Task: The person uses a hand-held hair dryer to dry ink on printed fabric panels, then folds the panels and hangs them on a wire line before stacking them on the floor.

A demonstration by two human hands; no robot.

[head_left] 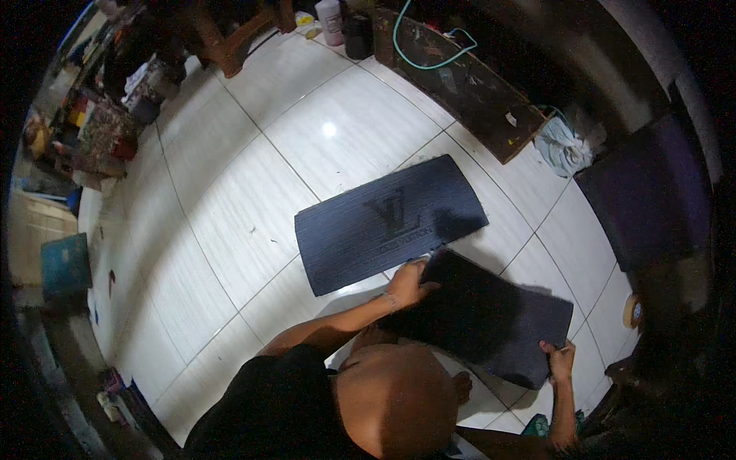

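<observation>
Tilted over the tiled floor is a black rectangular mat (491, 314), with rounded corners and a soft-looking surface. My left hand (410, 287) grips its upper left edge, fingers partly hidden behind it. At the lower right corner my right hand (560, 360) pinches the edge, thumb on top. Just beyond lies a dark blue ribbed mat (353, 241) with a printed dark emblem, flat on the floor. The black mat's near corner comes close to its lower right edge; whether the two touch, I cannot tell. My bent knee (399, 399) is below the black mat.
White tiles (207, 199) cover the floor. A dark wooden board (468, 92) with a teal cord and a tied plastic bag (566, 146) lie far right. A tape roll (632, 311) is at right. Bottles (330, 21) and a wooden stool (230, 46) stand at the back; clutter lines the left.
</observation>
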